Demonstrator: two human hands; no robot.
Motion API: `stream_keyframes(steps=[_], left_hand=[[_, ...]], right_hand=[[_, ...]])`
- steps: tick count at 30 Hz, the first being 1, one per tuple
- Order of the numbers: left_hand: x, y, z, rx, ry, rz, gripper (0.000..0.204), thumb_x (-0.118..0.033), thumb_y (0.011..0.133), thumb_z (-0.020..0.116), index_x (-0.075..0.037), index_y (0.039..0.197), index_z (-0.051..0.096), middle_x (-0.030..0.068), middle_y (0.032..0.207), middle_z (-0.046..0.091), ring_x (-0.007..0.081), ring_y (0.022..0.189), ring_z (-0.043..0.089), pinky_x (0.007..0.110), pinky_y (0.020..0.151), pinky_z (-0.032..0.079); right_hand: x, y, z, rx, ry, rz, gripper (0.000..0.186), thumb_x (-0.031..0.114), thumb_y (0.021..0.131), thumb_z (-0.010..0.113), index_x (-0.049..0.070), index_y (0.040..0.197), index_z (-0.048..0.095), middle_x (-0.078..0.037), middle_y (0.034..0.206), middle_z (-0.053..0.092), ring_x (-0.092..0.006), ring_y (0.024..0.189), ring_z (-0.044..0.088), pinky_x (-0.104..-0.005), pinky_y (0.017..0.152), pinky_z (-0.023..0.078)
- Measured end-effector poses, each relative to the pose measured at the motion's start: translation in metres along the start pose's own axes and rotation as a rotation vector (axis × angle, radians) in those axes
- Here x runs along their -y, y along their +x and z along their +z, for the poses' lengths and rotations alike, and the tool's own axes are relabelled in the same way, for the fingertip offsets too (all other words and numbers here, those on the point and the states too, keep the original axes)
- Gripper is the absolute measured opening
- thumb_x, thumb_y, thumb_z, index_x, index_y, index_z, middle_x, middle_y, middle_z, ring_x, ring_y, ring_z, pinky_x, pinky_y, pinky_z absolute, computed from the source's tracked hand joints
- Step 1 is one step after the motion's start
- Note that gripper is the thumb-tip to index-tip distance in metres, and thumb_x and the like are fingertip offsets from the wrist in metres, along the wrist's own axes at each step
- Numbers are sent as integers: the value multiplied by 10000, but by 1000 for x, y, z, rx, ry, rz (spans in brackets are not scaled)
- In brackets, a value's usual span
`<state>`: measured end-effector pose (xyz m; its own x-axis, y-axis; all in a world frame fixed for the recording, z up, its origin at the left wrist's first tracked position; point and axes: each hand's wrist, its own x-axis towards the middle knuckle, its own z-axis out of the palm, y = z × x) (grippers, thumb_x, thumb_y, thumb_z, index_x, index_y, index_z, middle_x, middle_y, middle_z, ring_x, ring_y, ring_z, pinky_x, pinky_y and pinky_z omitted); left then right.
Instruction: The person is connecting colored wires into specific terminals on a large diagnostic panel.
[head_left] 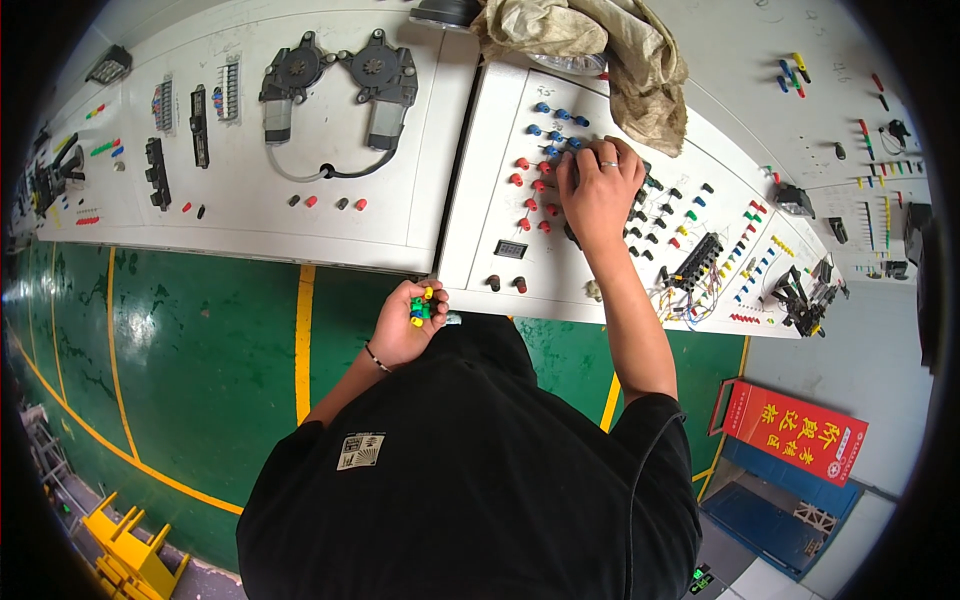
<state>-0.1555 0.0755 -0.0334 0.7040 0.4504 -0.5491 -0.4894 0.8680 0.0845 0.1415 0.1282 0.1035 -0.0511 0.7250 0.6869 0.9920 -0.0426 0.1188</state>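
Observation:
Near the panel's front edge, my left hand [398, 330] is closed loosely around several small plastic caps [420, 310] in yellow, green and other colours. My right hand [603, 190], with a ring on one finger, reaches over the white panel [478, 215]. Its fingers bend down to the board between the red knobs [530, 203] and the black knobs [650, 222]. Blue knobs [534, 130] stand just beyond its fingertips. The hand covers whatever its fingertips grip or touch.
A crumpled beige cloth [640, 80] lies at the panel's far edge. To its left, another white panel [400, 205] carries two motors [375, 75] joined by a cable. A black connector block with loose wires [698, 260] sits right of my right arm. Yellow lines cross the green floor [210, 370].

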Motion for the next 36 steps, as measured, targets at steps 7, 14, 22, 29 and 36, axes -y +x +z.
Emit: stream_keyframes(steps=[7,14,22,29,36], left_hand=[[1,-1,2,-12,-8,6,222,-173,877,484,-18,970,612,103,895,610,210,804,560,317,734,478],[2,0,0,3,6,13,221,-173,875,484,-19,970,612,102,894,611,210,800,562,317,739,480],[2,0,1,4,0,10,215,-169,878,490,-16,975,606,101,899,611,209,807,564,314,744,481],[2,-1,2,-6,4,10,207,-168,883,489,-20,976,599,99,900,608,205,806,563,311,737,479],[2,0,1,13,9,7,201,-157,875,502,-23,990,599,98,904,595,208,815,541,302,751,474]], right_hand=[[1,-2,-2,34,13,53,142,152,752,708,42,786,626,-104,949,594,-315,990,536,-478,904,391],[-2,-1,3,-22,-6,-20,186,195,742,713,46,772,606,-109,948,594,-316,989,533,-474,902,392],[0,-1,-1,4,13,4,188,192,741,715,39,798,623,-102,929,600,-318,959,537,-474,904,395],[0,-1,0,-14,30,14,194,199,736,717,46,810,624,-101,945,598,-319,968,529,-480,915,388],[-3,-2,1,20,12,6,201,206,728,722,53,801,613,-100,944,598,-318,977,531,-478,913,392]])
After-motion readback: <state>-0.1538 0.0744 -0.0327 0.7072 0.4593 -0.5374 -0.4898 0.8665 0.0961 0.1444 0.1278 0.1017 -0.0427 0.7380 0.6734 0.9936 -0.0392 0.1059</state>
